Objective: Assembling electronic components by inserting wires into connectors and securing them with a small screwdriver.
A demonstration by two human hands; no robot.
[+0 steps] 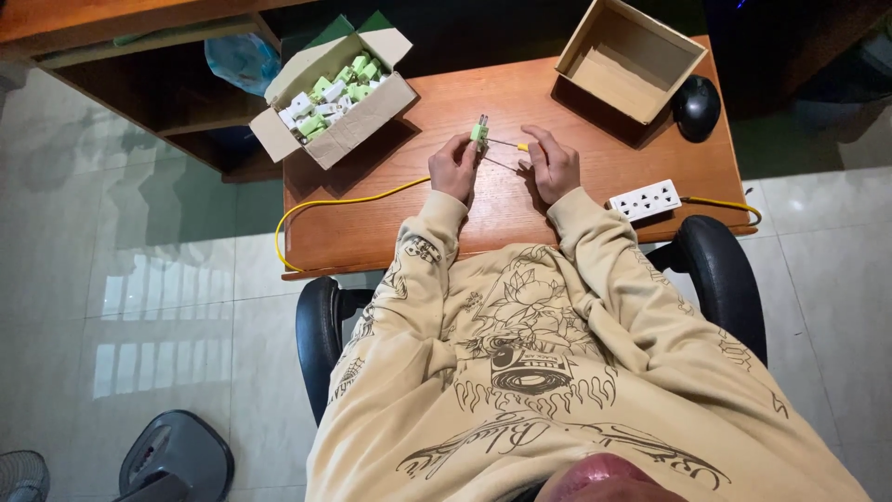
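Two hands hold green plug upright.

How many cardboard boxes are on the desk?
2. One cardboard box of green and white plugs sits at the far left corner; an empty cardboard box sits far right, beside the mouse.

You have 2 boxes on the worktop: a full box, an empty box, plus a mouse and socket strip.

Home office: wooden desk, mouse, swivel chair.
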